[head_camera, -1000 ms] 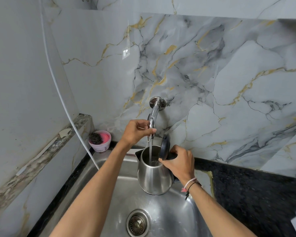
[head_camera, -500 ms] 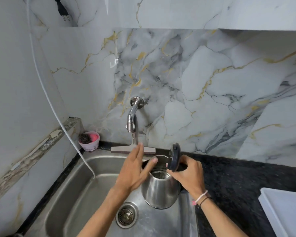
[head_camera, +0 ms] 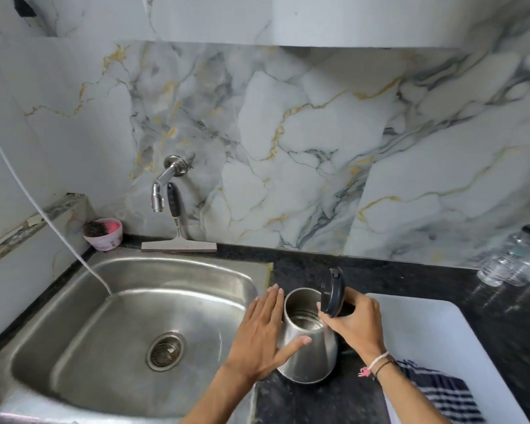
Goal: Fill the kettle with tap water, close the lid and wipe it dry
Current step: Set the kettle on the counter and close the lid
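The kettle (head_camera: 308,338) stands upright at lower centre; my right hand (head_camera: 354,324) grips its handle beside the raised lid (head_camera: 332,292), my left hand (head_camera: 262,333) flat, released against its side.

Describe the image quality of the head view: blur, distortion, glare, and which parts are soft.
Head view: wide-angle bending bows the counter and wall edges; the sink shows soft glare streaks; the water bottles at far right are smeared by blur; the kettle, its open lid, the left hand and the right hand are fairly sharp; lighting is even daylight with faint shadows.
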The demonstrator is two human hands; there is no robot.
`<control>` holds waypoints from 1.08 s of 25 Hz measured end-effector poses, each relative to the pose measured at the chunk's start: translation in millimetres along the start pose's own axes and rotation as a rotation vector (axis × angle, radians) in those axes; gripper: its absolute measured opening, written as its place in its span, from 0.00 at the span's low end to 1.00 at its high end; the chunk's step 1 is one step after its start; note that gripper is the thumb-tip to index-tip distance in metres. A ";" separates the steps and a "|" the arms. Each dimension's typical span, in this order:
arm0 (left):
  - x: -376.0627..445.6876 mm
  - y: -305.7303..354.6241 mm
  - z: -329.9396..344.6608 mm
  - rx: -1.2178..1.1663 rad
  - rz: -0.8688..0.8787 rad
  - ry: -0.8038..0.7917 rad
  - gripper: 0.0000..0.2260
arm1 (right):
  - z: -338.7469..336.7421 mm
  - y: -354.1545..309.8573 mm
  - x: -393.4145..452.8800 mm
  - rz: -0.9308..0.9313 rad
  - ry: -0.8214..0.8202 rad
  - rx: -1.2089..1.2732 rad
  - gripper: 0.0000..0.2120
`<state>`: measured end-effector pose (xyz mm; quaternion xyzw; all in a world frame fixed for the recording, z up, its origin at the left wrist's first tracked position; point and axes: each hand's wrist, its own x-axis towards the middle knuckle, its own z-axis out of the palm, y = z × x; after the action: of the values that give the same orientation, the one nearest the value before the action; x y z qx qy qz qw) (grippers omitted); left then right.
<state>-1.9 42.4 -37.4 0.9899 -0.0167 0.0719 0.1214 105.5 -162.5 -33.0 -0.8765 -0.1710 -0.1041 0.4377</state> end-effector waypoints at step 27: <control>86.8 33.2 -4.1 -0.142 -0.281 -0.293 0.29 | 10.2 -43.8 23.0 0.398 -0.324 -0.639 0.28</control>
<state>81.7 9.9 -12.8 0.9712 0.0991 -0.0919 0.1961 109.9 -125.2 0.6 -0.9894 -0.0238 0.0742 0.1225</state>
